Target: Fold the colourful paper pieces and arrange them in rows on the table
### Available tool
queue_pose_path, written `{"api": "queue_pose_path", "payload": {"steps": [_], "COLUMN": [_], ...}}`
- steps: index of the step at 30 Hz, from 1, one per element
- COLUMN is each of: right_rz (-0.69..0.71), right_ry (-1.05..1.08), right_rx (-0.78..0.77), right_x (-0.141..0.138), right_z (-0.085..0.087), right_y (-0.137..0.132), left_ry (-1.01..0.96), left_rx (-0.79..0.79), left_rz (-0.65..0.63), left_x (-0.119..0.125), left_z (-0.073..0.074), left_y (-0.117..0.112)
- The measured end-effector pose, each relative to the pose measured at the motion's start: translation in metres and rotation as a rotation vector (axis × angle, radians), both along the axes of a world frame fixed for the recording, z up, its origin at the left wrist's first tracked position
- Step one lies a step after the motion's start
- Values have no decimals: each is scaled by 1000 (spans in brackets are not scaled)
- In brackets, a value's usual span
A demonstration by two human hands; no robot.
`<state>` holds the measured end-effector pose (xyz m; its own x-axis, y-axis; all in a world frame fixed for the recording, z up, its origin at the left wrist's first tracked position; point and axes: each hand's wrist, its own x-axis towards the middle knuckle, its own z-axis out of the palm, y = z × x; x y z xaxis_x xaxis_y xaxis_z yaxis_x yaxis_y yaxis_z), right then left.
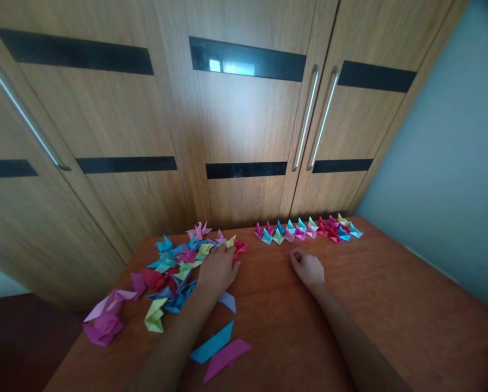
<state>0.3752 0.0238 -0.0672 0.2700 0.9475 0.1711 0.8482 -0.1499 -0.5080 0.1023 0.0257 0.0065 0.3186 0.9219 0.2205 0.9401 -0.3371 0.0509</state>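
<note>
My left hand [217,268] lies palm down on a brown table [391,305], fingers stretched over the edge of a loose pile of folded paper pieces [178,261] in pink, blue, green and red. My right hand [308,268] rests on the table with its fingers curled in; nothing shows in it. Beyond it, a row of small folded paper pieces [307,230] lines the far edge of the table. A blue paper strip [212,343] and a magenta paper strip [226,359] lie near my left forearm.
Several larger pink and green folded papers [109,316] lie at the table's left edge. Wooden wardrobe doors [244,125] with metal handles [307,117] stand right behind the table. A pale wall [452,163] is on the right.
</note>
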Motion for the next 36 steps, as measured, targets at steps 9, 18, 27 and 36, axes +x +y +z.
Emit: {"api": "queue_pose_path", "payload": {"steps": [9,18,27,36], "right_rz": [42,62,496,704], "right_ry": [100,164,519,491], "right_rx": [67,80,85,163], "right_x": [8,11,-26,-75], "right_z": [0,-4,11,30], "right_y": [1,1,-25,-60], "left_ry": [107,41,-453,-609], "left_rx": [-60,10,45,-8], "left_rz": [65,28,-178,-225], "left_x": [24,3,-21,-16], "left_z": [-16,-2,-18,-25], "left_y": [15,-17,-55,-65]}}
